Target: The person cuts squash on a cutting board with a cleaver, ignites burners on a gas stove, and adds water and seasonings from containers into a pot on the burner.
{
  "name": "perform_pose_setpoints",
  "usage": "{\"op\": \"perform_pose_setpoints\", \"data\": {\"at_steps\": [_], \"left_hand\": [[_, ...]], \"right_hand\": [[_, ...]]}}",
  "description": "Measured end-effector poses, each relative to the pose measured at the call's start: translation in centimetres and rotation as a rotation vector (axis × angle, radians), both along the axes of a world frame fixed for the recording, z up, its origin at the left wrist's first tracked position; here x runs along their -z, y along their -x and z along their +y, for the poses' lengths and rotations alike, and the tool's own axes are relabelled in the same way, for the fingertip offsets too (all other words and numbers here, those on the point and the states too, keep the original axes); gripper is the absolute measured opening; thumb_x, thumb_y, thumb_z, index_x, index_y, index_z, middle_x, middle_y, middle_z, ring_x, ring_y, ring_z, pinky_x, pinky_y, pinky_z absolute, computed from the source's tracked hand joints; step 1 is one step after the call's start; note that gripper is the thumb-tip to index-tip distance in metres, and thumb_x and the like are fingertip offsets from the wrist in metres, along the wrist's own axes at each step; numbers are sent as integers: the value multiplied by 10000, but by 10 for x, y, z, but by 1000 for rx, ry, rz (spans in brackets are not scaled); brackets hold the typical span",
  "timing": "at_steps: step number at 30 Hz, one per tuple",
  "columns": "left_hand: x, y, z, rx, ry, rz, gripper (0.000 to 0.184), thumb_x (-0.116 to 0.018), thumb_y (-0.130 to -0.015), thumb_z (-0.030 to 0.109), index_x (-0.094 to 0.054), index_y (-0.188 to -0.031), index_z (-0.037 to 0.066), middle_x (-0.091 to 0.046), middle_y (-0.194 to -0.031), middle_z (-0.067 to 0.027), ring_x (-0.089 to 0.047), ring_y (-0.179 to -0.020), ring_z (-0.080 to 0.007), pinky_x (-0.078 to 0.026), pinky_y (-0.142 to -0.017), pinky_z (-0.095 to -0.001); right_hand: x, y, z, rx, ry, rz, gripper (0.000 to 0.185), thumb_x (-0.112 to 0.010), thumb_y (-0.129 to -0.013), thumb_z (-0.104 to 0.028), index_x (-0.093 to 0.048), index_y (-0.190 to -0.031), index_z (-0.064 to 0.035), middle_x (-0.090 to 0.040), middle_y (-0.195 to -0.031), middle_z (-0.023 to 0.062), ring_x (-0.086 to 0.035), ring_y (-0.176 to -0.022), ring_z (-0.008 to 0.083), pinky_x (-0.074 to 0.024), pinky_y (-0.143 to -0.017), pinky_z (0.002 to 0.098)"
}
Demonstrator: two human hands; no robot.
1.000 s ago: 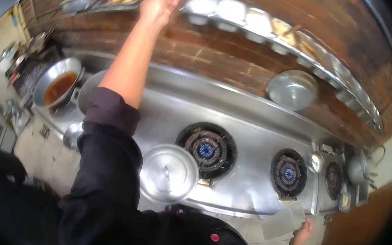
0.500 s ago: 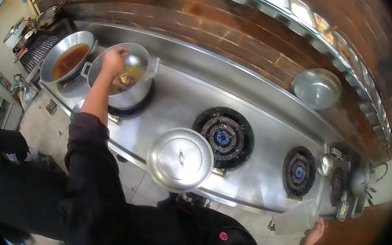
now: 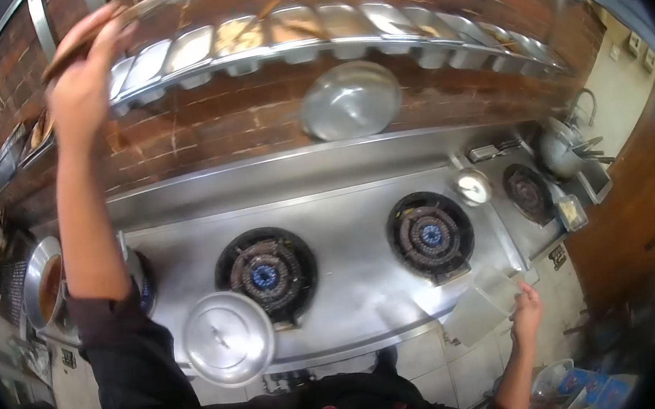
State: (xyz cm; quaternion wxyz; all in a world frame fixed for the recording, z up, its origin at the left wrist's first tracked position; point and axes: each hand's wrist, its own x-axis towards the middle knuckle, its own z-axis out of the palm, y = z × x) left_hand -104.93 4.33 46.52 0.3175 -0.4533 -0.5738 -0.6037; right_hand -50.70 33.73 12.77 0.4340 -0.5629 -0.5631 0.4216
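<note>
My left hand [image 3: 84,90] is raised high at the upper left, in front of the brick wall. Its fingers are closed round a long utensil [image 3: 151,6] with a brown handle and a metal end; blur hides its exact kind. Low on the right, my right hand [image 3: 526,307] grips the edge of a clear plastic container [image 3: 478,304], held beyond the stove's front edge. My left forearm hides most of the large pot. A round metal lid [image 3: 228,339] lies at the stove's front, partly over a burner.
Two lit burners [image 3: 265,276] [image 3: 430,233] sit in the steel stovetop [image 3: 344,283]. A pan of reddish-brown liquid [image 3: 32,275] stands far left. Above, a rack holds several metal food pans [image 3: 295,48]. A metal bowl [image 3: 352,100] is against the wall.
My left hand has risen from over the pot to the wall rack's height. The view has swung right, and the clear container remains in my right hand.
</note>
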Motion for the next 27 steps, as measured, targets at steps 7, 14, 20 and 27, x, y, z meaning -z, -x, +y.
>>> {"op": "perform_pose_setpoints", "data": {"at_steps": [7, 14, 20, 27], "left_hand": [[-35, -62, 293, 138, 295, -157, 240, -651, -886, 191, -664, -1069, 35, -678, -936, -84, -651, -840, -157, -530, -765, -286], [-11, -54, 450, -25, 499, -116, 117, -649, -860, 125, -678, -911, 24, -665, -758, -63, -620, -680, -123, -480, -610, -273], [14, -53, 482, 38, 482, -325, 208, -642, -812, 204, -696, -848, 6, -689, -727, -110, -671, -641, -187, -510, -596, -323], [15, -27, 477, 328, 149, -806, 116, -607, -836, 29, -648, -887, -67, -658, -870, -167, -669, -726, -233, -538, -633, -293]], "right_hand": [[28, -74, 98, -24, 83, 172, 334, -508, -774, -28, -594, -1094, 16, -563, -736, 15, -440, -512, 60, -330, -440, 204], [44, -134, 162, 36, 119, 198, 347, -497, -747, 42, -591, -1081, 23, -555, -710, 18, -418, -497, 46, -304, -441, 201], [55, -156, 187, 73, 147, 213, 342, -494, -745, 49, -590, -1072, 21, -536, -686, 9, -398, -478, 43, -285, -426, 204], [49, -149, 217, 43, 103, 206, 338, -505, -747, 42, -597, -1071, 13, -518, -646, 1, -368, -439, 46, -264, -399, 213]]}}
